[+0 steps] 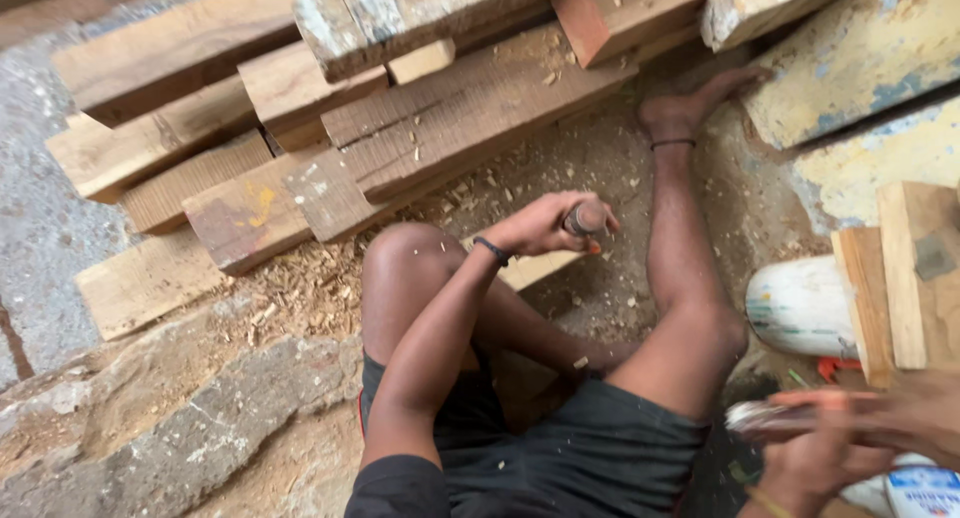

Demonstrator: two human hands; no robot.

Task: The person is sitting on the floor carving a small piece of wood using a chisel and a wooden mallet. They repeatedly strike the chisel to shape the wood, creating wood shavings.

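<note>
Woodwork at ground level: sitting among stacked planks [450,128], legs spread across shavings [310,278] on the ground [590,158]. Gripping a round tool handle [587,218] in the left hand [540,228], fingers clenched around it, just above a pale wood piece [535,268] lying between the knees. Clasping a blurred cylindrical object [765,418] in the right hand [860,438], low at the right edge, well apart from the handle; being too smeared by motion to identify. Passing near a white container [800,303] and upright boards on that side. Judging the step as seating the tool on the wood piece: probably calling for holding the handle steady and upright, bracing the piece against the leg, and guarding the left fingers near the handle's top.
</note>
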